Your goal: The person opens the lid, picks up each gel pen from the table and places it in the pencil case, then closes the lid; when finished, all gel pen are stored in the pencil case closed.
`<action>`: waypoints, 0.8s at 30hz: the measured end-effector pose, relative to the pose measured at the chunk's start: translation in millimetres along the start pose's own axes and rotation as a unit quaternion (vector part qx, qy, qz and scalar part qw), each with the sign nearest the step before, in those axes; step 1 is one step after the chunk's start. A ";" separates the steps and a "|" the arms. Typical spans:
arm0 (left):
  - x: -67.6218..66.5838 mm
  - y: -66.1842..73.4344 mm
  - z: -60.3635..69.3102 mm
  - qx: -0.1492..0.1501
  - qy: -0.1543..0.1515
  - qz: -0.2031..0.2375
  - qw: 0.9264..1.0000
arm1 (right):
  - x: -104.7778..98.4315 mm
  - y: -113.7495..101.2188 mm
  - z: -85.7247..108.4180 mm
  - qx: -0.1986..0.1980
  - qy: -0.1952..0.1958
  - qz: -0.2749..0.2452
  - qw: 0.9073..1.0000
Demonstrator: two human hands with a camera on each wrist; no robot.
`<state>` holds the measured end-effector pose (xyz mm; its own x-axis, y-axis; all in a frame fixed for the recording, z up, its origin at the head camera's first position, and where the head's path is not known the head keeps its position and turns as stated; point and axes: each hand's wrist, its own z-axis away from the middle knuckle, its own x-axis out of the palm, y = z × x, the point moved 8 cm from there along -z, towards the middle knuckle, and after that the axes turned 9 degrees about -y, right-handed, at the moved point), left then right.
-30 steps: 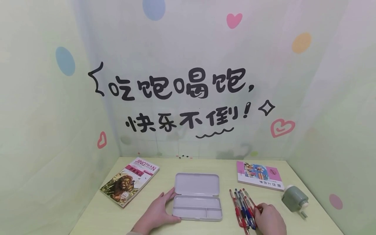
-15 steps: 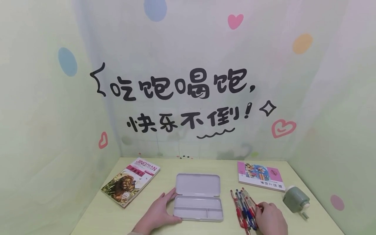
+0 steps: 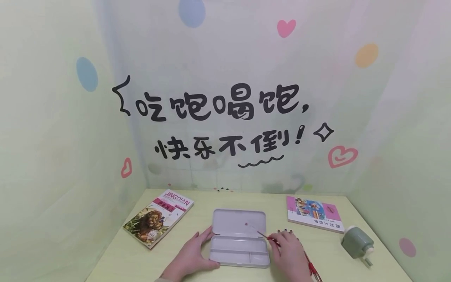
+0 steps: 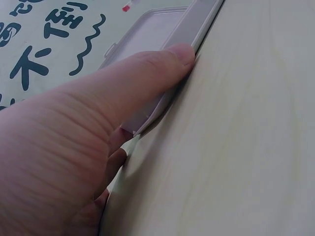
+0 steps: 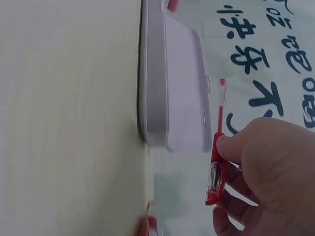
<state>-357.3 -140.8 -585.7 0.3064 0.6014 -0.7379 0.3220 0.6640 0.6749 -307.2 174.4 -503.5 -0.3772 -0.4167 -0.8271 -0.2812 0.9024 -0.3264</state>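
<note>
A pale lilac pencil case (image 3: 229, 222) lies open on the table, its lid folded back and its divided tray bare. My left hand (image 3: 190, 255) grips the case at its front left corner, the thumb along the near edge and the fingers by the left side. My right hand (image 3: 290, 256) pinches a red gel pen (image 5: 216, 164) between thumb and fingers, at the right side of the case. In the head view the pen points up and left over the lid. Several other pens (image 3: 314, 272) lie on the table, mostly hidden behind the right hand.
A book with a lion cover (image 3: 151, 223) lies at the left of the table (image 3: 116, 260). At the back right lies a pink and white book (image 3: 313, 213). A grey-green bottle (image 3: 356, 242) is at the right. Printed curtains (image 3: 225, 58) enclose the table.
The right hand has lifted a red gel pen from the group of pens and brought it left to the case. The left hand keeps its hold. The view has shifted slightly.
</note>
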 end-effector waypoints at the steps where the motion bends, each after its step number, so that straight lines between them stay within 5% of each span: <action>1: -0.4 0.2 0.1 -0.002 0.000 0.001 1.000 | 5.3 -7.1 -2.4 -0.006 -0.010 0.000 1.000; 6: -1.0 -0.3 0.1 -0.011 -0.003 0.011 1.000 | 30.5 -29.3 -12.2 -0.008 -0.070 -0.014 0.997; 12: -0.6 -0.7 -0.5 -0.007 -0.005 0.010 1.000 | 51.3 -42.4 -14.2 -0.028 -0.097 -0.031 0.994; 24: 1.0 -3.8 -1.9 -0.018 -0.009 0.012 1.000 | 59.4 -70.8 -13.1 -0.081 -0.130 -0.054 0.987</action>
<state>-359.9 -141.8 -589.0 0.3294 0.6095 -0.7211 0.2817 0.6656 0.6911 -321.3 84.4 -523.5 -0.1037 -0.4486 -0.8877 -0.4528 0.8160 -0.3594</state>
